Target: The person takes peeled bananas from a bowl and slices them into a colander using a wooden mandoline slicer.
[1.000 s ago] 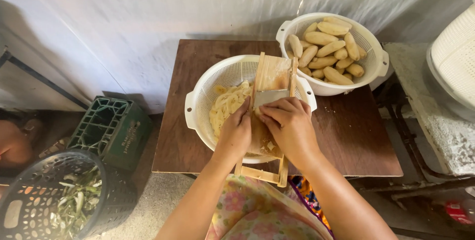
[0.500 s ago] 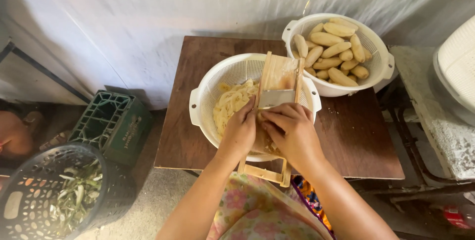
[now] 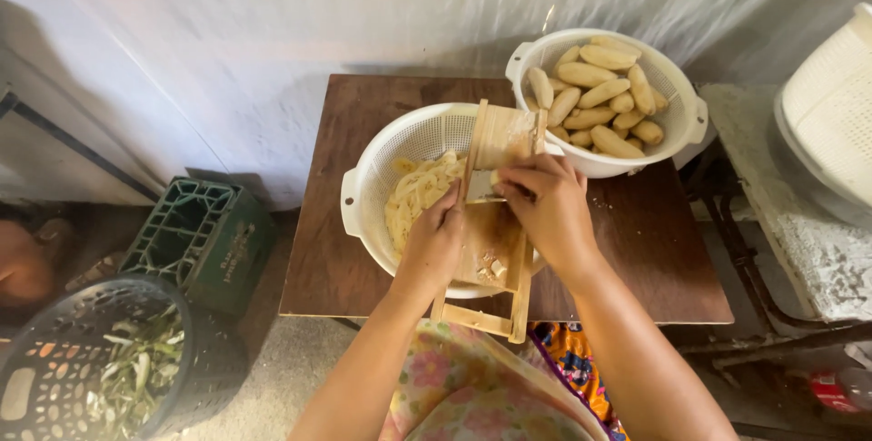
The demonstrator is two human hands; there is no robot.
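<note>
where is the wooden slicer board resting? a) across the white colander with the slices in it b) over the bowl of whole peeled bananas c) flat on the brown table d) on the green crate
a: the wooden slicer board lies across the rim of the white colander holding pale slices, with the left hand steadying it and the right hand pressing near the blade.

1. The colander [image 3: 377, 164] is white, its slices [image 3: 420, 194] pale yellow.
2. The slicer board [image 3: 497, 223] is light tan wood.
3. The table [image 3: 636, 250] is dark brown.
4. The crate [image 3: 195, 241] is green.
5. The basket [image 3: 54, 377] is black, holding green peels [image 3: 132, 373].
6. The dress [image 3: 463, 386] is floral pink and yellow.
</note>
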